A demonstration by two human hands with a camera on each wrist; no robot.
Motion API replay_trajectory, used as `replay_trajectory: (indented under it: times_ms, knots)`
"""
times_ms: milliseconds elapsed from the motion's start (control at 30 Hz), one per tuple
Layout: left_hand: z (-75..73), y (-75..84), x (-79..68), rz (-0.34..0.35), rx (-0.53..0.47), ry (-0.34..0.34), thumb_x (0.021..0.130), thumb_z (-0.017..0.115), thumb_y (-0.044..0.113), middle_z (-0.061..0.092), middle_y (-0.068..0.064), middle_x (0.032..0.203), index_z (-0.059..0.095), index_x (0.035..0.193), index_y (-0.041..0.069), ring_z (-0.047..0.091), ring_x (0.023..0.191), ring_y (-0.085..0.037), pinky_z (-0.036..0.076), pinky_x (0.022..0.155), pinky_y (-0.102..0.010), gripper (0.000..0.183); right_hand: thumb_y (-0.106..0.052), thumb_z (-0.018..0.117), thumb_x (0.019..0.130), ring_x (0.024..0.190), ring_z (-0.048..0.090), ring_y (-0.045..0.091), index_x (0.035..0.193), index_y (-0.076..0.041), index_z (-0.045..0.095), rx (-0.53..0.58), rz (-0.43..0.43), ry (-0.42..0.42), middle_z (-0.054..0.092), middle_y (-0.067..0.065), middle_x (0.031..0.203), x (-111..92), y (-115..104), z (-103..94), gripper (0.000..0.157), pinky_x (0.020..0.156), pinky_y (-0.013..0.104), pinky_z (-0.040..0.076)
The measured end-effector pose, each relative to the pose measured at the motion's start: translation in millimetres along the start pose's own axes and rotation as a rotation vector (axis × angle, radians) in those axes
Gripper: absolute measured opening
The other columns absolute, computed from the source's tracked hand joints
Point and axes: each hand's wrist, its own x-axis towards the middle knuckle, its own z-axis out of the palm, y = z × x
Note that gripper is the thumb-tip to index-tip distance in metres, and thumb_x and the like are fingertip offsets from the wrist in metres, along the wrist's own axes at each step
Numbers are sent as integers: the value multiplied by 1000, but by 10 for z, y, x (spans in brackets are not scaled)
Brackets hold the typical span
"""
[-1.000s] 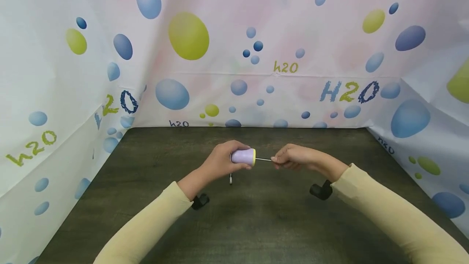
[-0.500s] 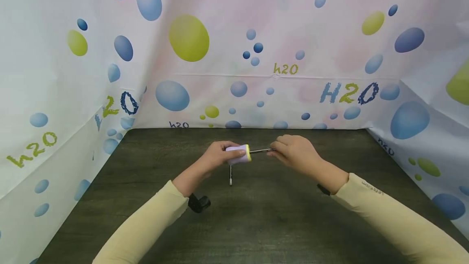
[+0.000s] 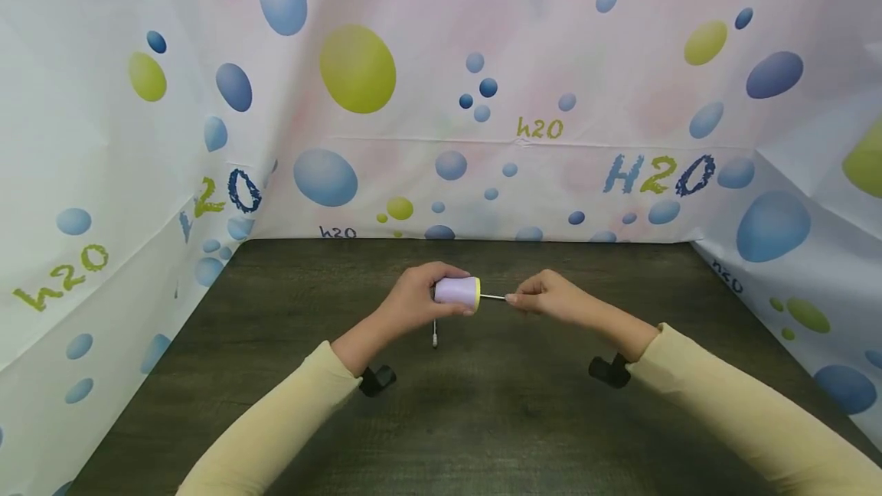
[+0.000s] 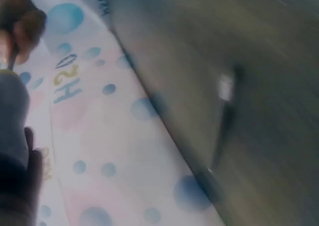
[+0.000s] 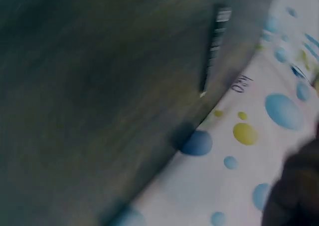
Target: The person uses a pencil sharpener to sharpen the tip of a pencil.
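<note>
My left hand [image 3: 412, 297] grips a lilac cylinder [image 3: 455, 291] with a yellow rim, thumb on its near side and fingers at the far side. From the yellow end a thin metal rod [image 3: 492, 297] sticks out to the right. The fingertips of my right hand [image 3: 551, 298] pinch the rod's other end. Whether the rod is fixed in the cylinder is hidden. In the left wrist view, the cylinder [image 4: 12, 116] shows at the left edge, dim and blurred. The right wrist view catches my right hand [image 5: 296, 186] as a dark shape.
A slim dark stick with a pale end [image 3: 435, 335] lies on the dark wooden table [image 3: 482, 435] below the left hand. White sheeting [image 3: 586, 37] with blue and green spots walls the back and sides. Black wrist mounts [image 3: 609, 372] hang under the wrists.
The right hand has turned from back-up to a side-on pinch and dropped slightly, much as it lay a second ago. The cylinder has shifted a little right since half a second ago.
</note>
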Motion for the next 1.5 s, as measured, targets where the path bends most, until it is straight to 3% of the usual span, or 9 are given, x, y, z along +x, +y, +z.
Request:
replay_trajectory:
  times_ms: [133, 333, 467, 600, 700, 833, 967, 1267, 1500]
  knots:
    - [13, -15, -33, 91, 69, 8, 80, 88, 17, 73, -15, 116, 69, 122, 2, 68, 92, -24, 55, 76, -30, 48, -20, 51, 107, 49, 26, 4, 81, 2, 69, 58, 57, -91, 43, -7, 55, 15, 20, -17, 39, 52, 24, 29]
    - [35, -51, 15, -197, -137, -23, 85, 84, 24, 71, -16, 116, 69, 126, 6, 65, 91, -21, 55, 73, -28, 47, -32, 67, 99, 64, 65, 11, 110, -10, 79, -520, -123, 189, 80, 4, 94, -30, 8, 57, 26, 57, 28, 49]
    - [11, -71, 45, -357, -292, -32, 90, 78, 25, 68, -19, 117, 68, 130, 5, 63, 92, -20, 56, 77, -33, 46, -40, 63, 100, 68, 67, 14, 109, -9, 73, -739, -395, 425, 76, 3, 92, -33, 59, 101, 34, 51, 25, 45]
    - [-18, -68, 48, -395, -385, -87, 94, 73, 23, 66, -21, 120, 66, 132, 2, 61, 95, -20, 56, 86, -45, 44, -39, 46, 109, 55, 54, 12, 91, -8, 68, -940, -775, 713, 62, 0, 71, 19, 123, 107, 43, 44, 24, 40]
    - [-23, -63, 36, -391, -394, -129, 93, 75, 21, 65, -21, 119, 67, 132, 1, 60, 94, -20, 56, 87, -46, 44, -37, 42, 111, 49, 51, 11, 81, -9, 65, -974, -872, 795, 57, -1, 63, 55, 112, 103, 47, 41, 24, 38]
    - [-9, -61, 10, -355, -372, -103, 91, 77, 18, 67, -21, 119, 68, 129, 1, 60, 94, -20, 56, 81, -37, 43, -45, 35, 111, 42, 44, 8, 70, -13, 60, -906, -738, 695, 52, -3, 55, 61, 69, 104, 57, 38, 22, 26]
    - [37, -46, -3, -259, -270, -26, 88, 81, 20, 69, -19, 121, 68, 128, 3, 63, 94, -21, 54, 75, -29, 45, -44, 53, 106, 43, 37, 4, 72, -14, 66, -749, -420, 476, 55, -4, 53, 41, 6, 82, 47, 43, 20, 19]
    - [91, -34, -29, 196, 150, 78, 79, 89, 15, 73, -15, 115, 68, 120, 0, 70, 99, -27, 59, 84, -41, 48, -30, 54, 106, 46, 22, 6, 66, -12, 59, 173, 240, -199, 31, -9, 51, 119, -10, -120, 44, 48, 24, 25]
    - [53, -104, 40, -114, -38, -23, 85, 85, 25, 73, -15, 115, 70, 124, 6, 66, 91, -22, 53, 75, -27, 46, -33, 57, 105, 60, 56, 9, 103, -5, 79, -248, 72, -36, 74, 2, 78, 111, -34, -77, 36, 60, 30, 49]
